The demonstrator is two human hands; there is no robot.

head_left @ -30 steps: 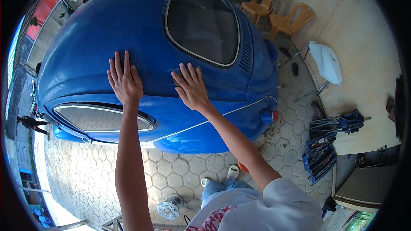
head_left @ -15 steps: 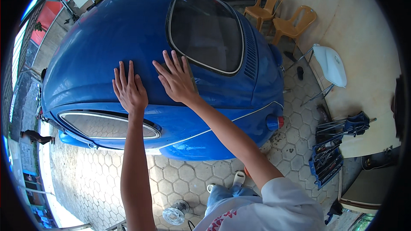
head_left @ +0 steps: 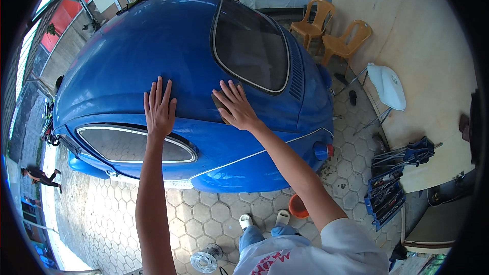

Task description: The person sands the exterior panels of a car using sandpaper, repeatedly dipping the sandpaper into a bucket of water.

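The rounded blue body of a car (head_left: 137, 56) fills the middle of the view. My left hand (head_left: 160, 111) rests flat on it, fingers stretched out, above the side window (head_left: 122, 144). Further right, my right hand (head_left: 237, 107) lies spread below the corner of the rear window (head_left: 249, 46). A flat olive-brown pad (head_left: 219, 104) is pressed between that palm and the paint. Most of the pad is hidden; only its left edge shows. Both arms reach forward over the car's side.
An orange bucket (head_left: 299, 206) and a round metal part (head_left: 205, 258) stand on the paving near my feet. An opened blue toolbox (head_left: 385, 193) lies at right, below a white chair (head_left: 387, 86). Tan plastic chairs (head_left: 348, 43) stand behind the car; a person (head_left: 42, 176) is far left.
My right hand and the pad under it have shifted right and toward me over the paint. The left hand stays flat on the car. The view has tilted, showing more of the bucket.
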